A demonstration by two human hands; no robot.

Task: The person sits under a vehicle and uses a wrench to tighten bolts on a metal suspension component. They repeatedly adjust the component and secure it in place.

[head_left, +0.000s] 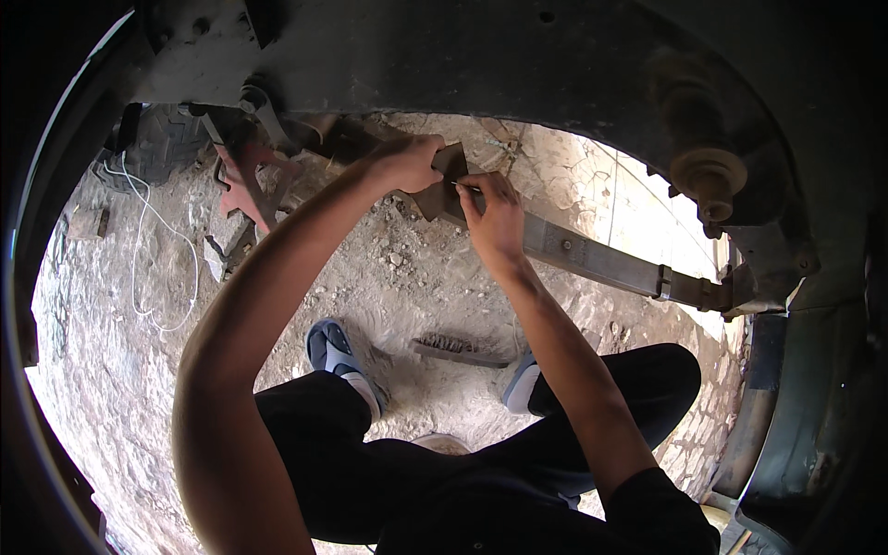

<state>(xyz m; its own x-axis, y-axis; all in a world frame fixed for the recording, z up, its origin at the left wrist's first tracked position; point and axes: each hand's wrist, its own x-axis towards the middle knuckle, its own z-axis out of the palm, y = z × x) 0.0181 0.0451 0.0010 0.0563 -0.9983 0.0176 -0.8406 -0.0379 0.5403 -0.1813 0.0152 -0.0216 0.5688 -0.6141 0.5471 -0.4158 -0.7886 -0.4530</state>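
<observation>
A dark brown flat, squarish piece (450,165) sits at the upper middle of the view, against the left stretch of the long curved metal bar (601,262), above the ground (407,296). The left hand (410,166) has its fingers closed on the piece's left edge. The right hand (498,211) has thumb and forefinger bent near each other by its right edge; I cannot tell whether they are closed on anything.

The piece looks thin and fairly stiff, probably light enough for one hand, though its material is unclear. Its surface looks dull rather than slick, so slipping seems unlikely; nothing suggests it is fragile, but its corners may be sharp. The best hold is likely thumb and fingers across opposite edges, clear of the bar beneath.
</observation>
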